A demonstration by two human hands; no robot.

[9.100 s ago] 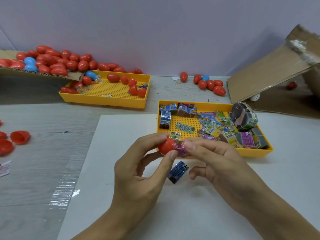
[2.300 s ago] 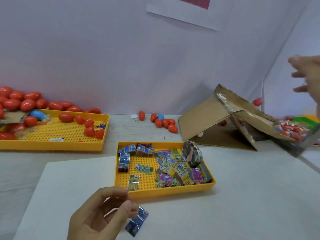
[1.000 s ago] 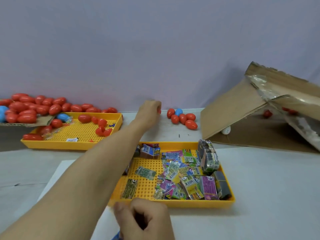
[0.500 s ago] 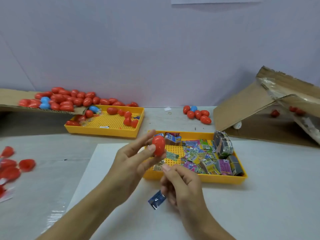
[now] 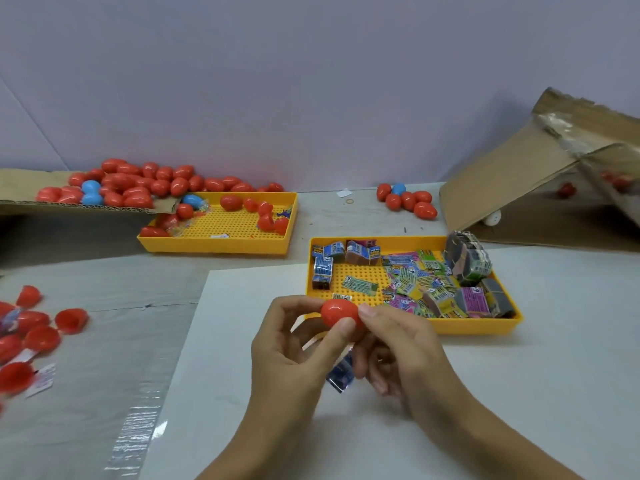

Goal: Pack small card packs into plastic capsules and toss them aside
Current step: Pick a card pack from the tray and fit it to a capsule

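Observation:
Both hands meet in front of me over a white sheet [image 5: 485, 393]. My left hand [image 5: 291, 355] pinches a red plastic capsule [image 5: 337, 311] between thumb and fingers. My right hand [image 5: 394, 348] grips the capsule's right end with its fingertips, and a blue card pack [image 5: 341, 374] shows between its lower fingers and the sheet. Just beyond the hands stands a yellow tray [image 5: 481, 329] with several small card packs [image 5: 419, 282].
A second yellow tray [image 5: 214, 244] at the back left holds red and blue capsules fed from a cardboard flap [image 5: 20, 188]. Open red capsule halves [image 5: 41, 337] lie at the far left. A small capsule cluster [image 5: 407, 199] and a cardboard box [image 5: 540, 181] stand at the back right.
My left hand fetched a red capsule from the back and brought it in front of me. My right hand has risen from the sheet and now grips the capsule's other end.

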